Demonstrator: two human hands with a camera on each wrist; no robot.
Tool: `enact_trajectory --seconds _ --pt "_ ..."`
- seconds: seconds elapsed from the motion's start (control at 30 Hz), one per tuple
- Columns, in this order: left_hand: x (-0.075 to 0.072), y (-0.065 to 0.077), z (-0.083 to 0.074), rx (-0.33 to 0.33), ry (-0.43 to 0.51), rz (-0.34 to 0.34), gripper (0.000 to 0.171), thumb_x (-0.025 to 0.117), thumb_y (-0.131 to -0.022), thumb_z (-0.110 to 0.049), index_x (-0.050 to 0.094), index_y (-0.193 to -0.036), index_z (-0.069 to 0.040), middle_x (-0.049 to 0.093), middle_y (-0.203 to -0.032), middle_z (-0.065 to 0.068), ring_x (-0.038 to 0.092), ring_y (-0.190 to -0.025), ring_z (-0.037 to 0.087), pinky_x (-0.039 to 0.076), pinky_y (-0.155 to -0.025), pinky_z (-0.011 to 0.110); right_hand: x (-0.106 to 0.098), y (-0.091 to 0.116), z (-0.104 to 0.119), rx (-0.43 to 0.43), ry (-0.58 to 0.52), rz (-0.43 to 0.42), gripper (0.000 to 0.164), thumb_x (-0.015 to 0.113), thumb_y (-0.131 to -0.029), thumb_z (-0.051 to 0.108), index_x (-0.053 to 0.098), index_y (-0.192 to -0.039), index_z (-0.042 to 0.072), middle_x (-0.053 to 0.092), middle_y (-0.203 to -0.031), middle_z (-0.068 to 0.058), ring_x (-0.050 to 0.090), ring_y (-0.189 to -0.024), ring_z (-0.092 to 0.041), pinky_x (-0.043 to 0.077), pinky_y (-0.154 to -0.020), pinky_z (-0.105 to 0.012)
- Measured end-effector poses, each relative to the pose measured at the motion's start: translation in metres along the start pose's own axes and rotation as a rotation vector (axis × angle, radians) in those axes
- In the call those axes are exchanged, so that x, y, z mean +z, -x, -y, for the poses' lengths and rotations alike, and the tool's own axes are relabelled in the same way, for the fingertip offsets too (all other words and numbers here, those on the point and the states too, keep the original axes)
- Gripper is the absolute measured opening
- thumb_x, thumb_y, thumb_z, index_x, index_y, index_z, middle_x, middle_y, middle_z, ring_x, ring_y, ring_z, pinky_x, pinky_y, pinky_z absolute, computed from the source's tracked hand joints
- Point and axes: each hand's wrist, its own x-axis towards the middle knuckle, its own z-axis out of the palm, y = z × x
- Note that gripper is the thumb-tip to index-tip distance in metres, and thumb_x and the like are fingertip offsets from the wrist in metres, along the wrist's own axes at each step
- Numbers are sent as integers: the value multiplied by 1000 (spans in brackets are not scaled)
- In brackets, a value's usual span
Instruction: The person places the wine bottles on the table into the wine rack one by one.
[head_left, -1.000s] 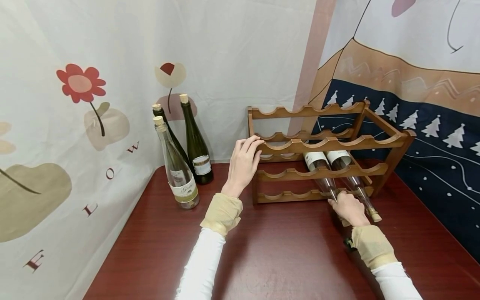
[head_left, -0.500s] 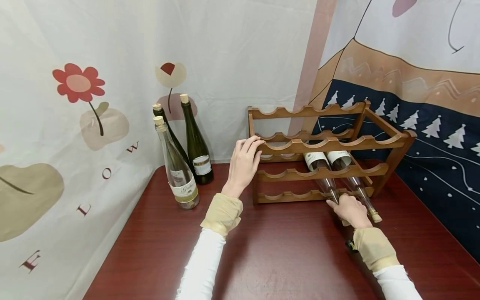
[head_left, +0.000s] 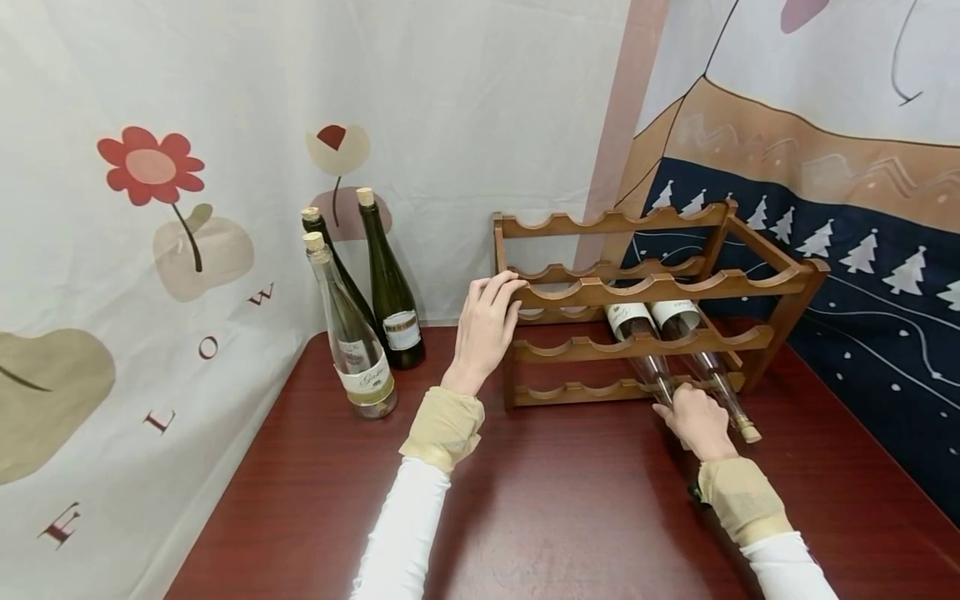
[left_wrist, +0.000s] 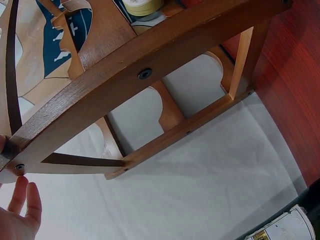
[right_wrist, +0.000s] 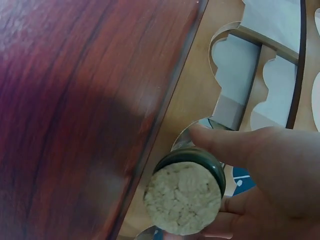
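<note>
My left hand [head_left: 483,333] grips the upper left front corner of a wooden wine rack [head_left: 600,292]. In the left wrist view some fingertips of this left hand [left_wrist: 17,215] show at the rack's corner screw. My right hand [head_left: 697,419] holds the neck of a wine bottle [head_left: 628,317], which lies in the lower row with its label end inward. The bottle's cork [right_wrist: 183,197] faces the right wrist camera, with the thumb along one side of the neck. Right beside it lies a second corked bottle [head_left: 712,367], its neck sticking out past the front rail.
At the left back stand a clear corked bottle [head_left: 367,367], a dark green bottle [head_left: 397,308] and another dark bottle [head_left: 347,279] partly hidden behind. The red-brown table [head_left: 570,500] meets a printed cloth [head_left: 480,108] at the back and sides.
Both hands keep their places on the rack and the bottle neck. The right wrist shifts slightly, and the cork below that hand is now more hidden. The head view turns a little.
</note>
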Motion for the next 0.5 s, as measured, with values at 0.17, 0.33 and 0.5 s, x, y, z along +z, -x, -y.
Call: enact_trajectory --seconds 0.17,0.33,0.5 --pt "0 0 0 -1 2 -4 24 54 -96 -15 63 -119 -10 59 -126 7 51 -109 27 43 -96 32 1 0 -1 -8 -2 1 42 63 -88 30 52 -84 -11 61 -83 -36 62 -70 -48 47 -54 -53" --pt "-1 1 -1 -8 -4 5 25 53 -97 -15 63 -119 -11 58 -128 5 49 -110 25 43 -97 32 0 -2 -4 -4 -20 38 39 59 -91 32 54 -80 -5 62 -83 -33 62 -72 -47 47 -55 -52" --pt "-1 0 0 -8 -2 5 25 53 -97 -15 62 -119 -10 58 -127 6 49 -110 25 43 -97 32 -3 -2 -6 -8 -32 69 38 56 -93 34 53 -73 1 60 -73 -22 61 -66 -41 46 -54 -50"
